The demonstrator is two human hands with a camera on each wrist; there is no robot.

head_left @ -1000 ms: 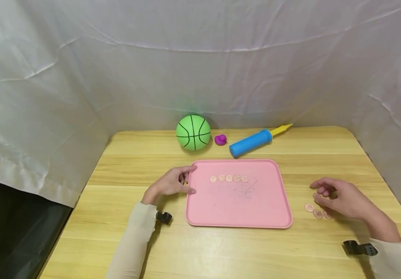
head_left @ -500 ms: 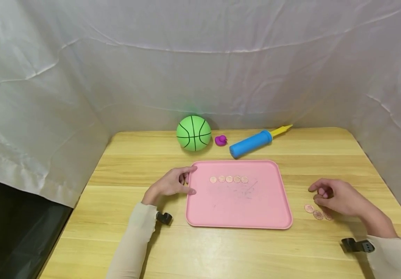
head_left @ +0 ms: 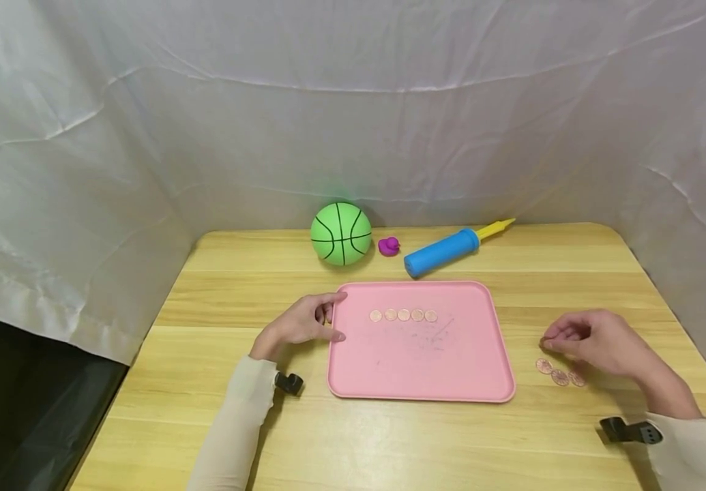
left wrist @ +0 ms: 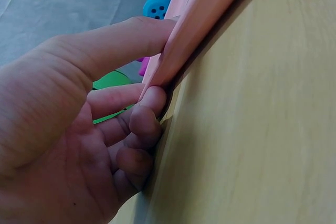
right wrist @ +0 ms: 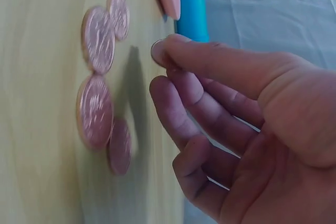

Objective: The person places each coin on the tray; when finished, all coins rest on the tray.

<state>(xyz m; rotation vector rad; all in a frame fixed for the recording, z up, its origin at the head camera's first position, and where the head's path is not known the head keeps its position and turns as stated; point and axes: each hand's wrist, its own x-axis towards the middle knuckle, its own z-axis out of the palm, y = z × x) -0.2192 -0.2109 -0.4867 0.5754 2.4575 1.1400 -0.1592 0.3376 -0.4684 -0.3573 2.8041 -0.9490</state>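
Observation:
A pink tray (head_left: 420,382) lies mid-table, with a row of several copper coins (head_left: 404,315) near its far side. My left hand (head_left: 299,320) holds the tray's left edge; in the left wrist view the thumb (left wrist: 152,35) lies over the rim and the other fingers curl against its outer side. To the tray's right, my right hand (head_left: 604,344) pinches one copper coin (right wrist: 158,52) between thumb and fingertips. Just below and beside it, several loose coins (head_left: 560,377) lie on the table, some overlapping, seen closer as coins (right wrist: 96,111) in the right wrist view.
Behind the tray, along the table's back, are a green ball (head_left: 341,234) with black lines, a small purple rubber duck (head_left: 389,247) and a blue hand pump (head_left: 441,252) with a yellow nozzle. Pale grey cloth (head_left: 328,136) hangs around the wooden table (head_left: 389,443).
The right hand's raised forefinger has come down to the thumb, and the pinched coin has moved slightly left, away from the loose coins. My left hand and the tray have stayed put.

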